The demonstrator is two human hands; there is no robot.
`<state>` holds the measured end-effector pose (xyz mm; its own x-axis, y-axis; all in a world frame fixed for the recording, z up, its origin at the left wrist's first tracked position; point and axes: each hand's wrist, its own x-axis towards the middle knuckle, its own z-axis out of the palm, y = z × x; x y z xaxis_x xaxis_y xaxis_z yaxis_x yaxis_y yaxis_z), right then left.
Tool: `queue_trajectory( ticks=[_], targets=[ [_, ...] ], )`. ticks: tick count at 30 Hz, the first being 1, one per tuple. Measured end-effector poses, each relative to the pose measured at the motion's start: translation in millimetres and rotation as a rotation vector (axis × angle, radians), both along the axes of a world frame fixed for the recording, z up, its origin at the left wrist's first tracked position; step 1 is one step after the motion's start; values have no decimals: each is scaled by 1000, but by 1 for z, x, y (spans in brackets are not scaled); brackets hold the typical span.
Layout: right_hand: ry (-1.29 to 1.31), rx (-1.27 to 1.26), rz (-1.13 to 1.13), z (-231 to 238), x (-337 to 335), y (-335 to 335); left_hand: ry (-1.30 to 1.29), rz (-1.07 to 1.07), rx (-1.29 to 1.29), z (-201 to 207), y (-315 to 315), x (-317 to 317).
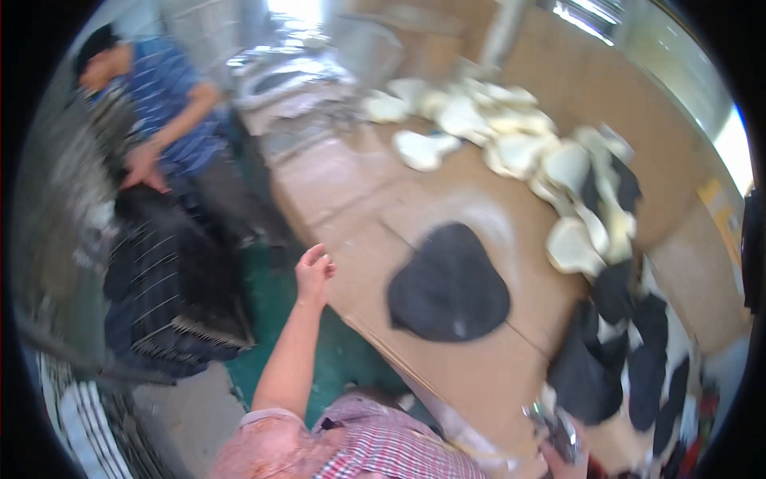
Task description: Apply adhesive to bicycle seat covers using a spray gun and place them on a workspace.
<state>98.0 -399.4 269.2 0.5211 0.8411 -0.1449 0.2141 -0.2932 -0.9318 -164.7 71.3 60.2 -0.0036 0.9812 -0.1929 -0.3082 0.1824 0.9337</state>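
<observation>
My left hand (pixel 315 273) is raised beside the table's left edge, fingers loosely bent and slightly apart, with nothing visible in it. Low at the right, my right hand (pixel 565 465) is closed around a shiny silver tool (pixel 563 435) that looks like a spray gun; blur hides its details. Between my hands and farther forward, a dark grey rounded-triangular pad (pixel 449 283) lies flat on the cardboard-covered table (pixel 351 219). Several dark fabric pieces (pixel 586 371) lie in a loose pile just beyond my right hand.
Several cream foam pads (pixel 523 132) are heaped along the table's far and right sides. Cardboard panels (pixel 606 96) rise behind them. At the left, a co-worker (pixel 171 112) in a blue striped shirt leans over a stack of dark pieces (pixel 179 295). Green floor (pixel 275 319) lies between.
</observation>
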Motion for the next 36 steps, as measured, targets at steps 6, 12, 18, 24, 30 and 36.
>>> queue_trajectory(
  ticks=[6,12,18,24,30,36],
  targets=[
    [155,80,51,8,-3,10,920,-402,283,-75,-33,83],
    [248,103,-280,0,-13,-31,1414,-273,449,-82,-68,121],
    [245,153,-229,-7,-7,-9,1351,-275,464,-70,-70,125],
    [262,134,-231,-2,-4,-25,702,-355,29,-85,-52,129],
    [97,146,-355,3,-9,-40,584,-39,-130,-93,-68,141],
    [251,67,-314,4,-13,-56,411,-302,-127,-101,-67,147]
  ],
)
